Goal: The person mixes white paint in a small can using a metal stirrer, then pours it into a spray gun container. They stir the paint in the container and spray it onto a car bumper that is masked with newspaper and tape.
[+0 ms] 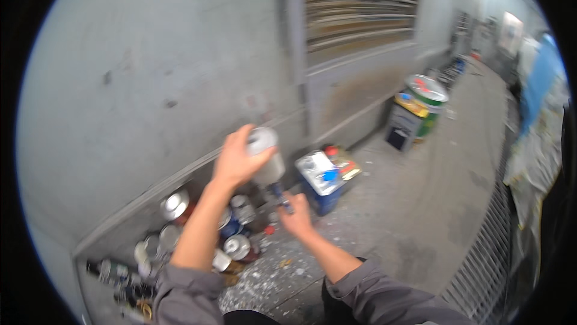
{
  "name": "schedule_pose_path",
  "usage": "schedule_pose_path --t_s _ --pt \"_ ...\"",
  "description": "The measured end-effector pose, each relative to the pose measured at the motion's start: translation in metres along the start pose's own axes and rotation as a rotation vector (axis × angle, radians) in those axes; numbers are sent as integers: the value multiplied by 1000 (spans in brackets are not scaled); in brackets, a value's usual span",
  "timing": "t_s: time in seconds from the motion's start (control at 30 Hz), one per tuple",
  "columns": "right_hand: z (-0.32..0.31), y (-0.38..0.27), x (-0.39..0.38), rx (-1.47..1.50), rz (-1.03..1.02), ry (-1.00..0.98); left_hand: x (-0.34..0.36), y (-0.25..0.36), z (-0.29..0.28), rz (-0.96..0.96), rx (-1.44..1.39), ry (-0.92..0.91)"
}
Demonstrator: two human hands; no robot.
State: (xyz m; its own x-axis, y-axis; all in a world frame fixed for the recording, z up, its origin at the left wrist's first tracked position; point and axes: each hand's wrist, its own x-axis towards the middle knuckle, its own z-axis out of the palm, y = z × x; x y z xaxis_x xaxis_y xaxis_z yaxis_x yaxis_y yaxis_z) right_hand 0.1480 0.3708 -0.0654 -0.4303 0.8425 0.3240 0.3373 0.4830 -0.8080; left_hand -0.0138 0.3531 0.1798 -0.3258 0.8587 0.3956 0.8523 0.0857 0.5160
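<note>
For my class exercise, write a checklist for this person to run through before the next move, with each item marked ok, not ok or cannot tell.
1. Left hand secure on the pale cylinder: ok, fingers wrapped around it.
2. Right hand on the slim dark part below: ok, gripping it.
3. Gloves worn: not ok, both hands bare.
4. Cylinder's contents known: cannot tell, inside not visible.
5. Floor clean near the feet: not ok, whitish spatter covers it.
6. Blue can sealed: cannot tell, its top is blurred.

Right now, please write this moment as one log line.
left hand: gripping white cup; right hand: gripping bluish tool below cup; nearby: blue can on floor
</note>
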Motion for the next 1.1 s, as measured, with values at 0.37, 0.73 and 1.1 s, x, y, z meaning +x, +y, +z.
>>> schedule_pose_path --t_s 0.37,0.73,1.1 --pt "-239 -159 -87 113 31 432 -86 180 -33 335 -1107 154" --pt "-477 -376 -297 176 217 1546 -442 245 200 635 -749 -2060" --pt "-470 -435 -690 -697 716 2249 -288 329 227 1041 -473 -786"
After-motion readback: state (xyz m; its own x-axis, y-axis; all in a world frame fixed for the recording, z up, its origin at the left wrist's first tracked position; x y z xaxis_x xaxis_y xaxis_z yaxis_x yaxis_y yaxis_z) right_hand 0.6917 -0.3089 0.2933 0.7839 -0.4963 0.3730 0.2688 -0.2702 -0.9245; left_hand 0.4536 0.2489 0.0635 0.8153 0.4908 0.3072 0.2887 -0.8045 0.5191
